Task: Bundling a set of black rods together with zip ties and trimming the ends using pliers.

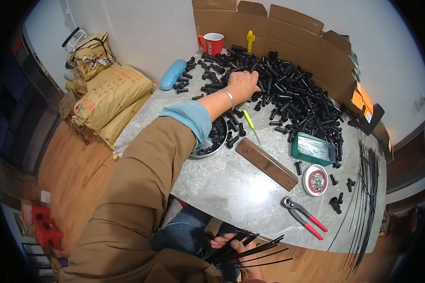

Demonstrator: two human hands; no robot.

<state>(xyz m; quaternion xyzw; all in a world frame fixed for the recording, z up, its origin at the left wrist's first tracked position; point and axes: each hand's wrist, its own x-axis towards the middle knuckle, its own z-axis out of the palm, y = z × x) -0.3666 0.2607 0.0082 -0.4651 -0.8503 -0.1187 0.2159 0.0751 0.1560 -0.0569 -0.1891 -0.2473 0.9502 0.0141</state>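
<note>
My left hand [243, 86] reaches onto a large pile of black bolt-like pieces [288, 89]. Its fingers curl down among them, and what they grip is hidden. Low down by my lap, my right hand [243, 247] is closed round a bundle of thin black strips [264, 245], whose ends fan out to the right. Under my left forearm sits a round bowl [211, 152] of small black rings or nuts, partly covered by the sleeve. Just right of the bowl lies a yellow-green handled pick [249, 119].
On the grey table [217, 181] are a brown block [267, 164], a green tray of pale strips [314, 148], a white bowl [315, 180], red-handled pincers [304, 218], black rods [366, 198], a blue case [173, 74] and a red mug [212, 45]. Cardboard [288, 35] stands behind; sacks [111, 96] lie left.
</note>
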